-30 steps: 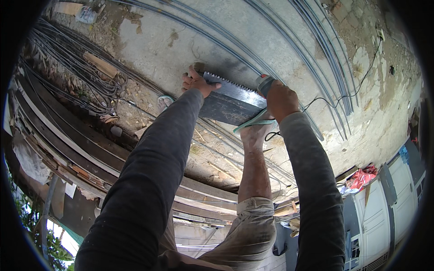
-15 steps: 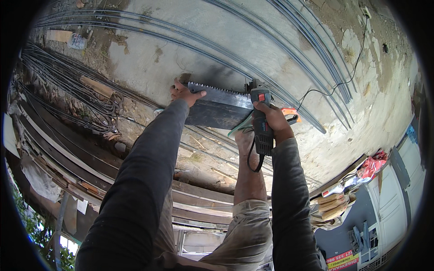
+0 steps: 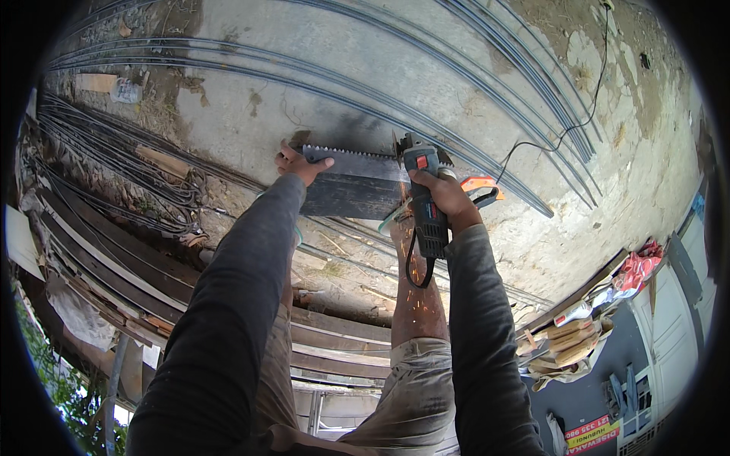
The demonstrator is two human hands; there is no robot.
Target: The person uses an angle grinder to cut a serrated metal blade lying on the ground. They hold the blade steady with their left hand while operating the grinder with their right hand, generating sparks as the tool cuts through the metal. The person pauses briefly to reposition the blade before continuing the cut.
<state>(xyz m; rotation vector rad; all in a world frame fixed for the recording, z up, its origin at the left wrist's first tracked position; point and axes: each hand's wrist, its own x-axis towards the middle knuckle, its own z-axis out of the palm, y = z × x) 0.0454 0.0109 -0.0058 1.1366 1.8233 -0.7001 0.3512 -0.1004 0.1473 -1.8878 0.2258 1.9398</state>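
Observation:
A handsaw blade point(image 3: 357, 164) lies with its teeth facing away from me, along a dark board point(image 3: 346, 199). Its orange and black handle point(image 3: 480, 185) shows at the right, beyond my right hand. My left hand point(image 3: 302, 164) grips the blade's left end, thumb on the near face. In my right hand point(image 3: 450, 199) is a dark angle grinder point(image 3: 428, 216), its head over the teeth. Sparks point(image 3: 414, 266) stream from the grinder toward my lower leg. The exact spot where disc and teeth meet is hard to make out.
Long steel bars point(image 3: 304, 76) stretch across the concrete floor point(image 3: 236, 99) ahead. A black cord point(image 3: 559, 148) trails off to the far right. Bundled rods point(image 3: 114, 144) and stacked planks point(image 3: 114, 251) lie at the left. Folded sacks point(image 3: 570, 346) sit at the lower right.
The grinder and my right hand have shifted left along the saw, and sparks now fly where none showed before. My left hand still grips the blade; the view has shifted slightly.

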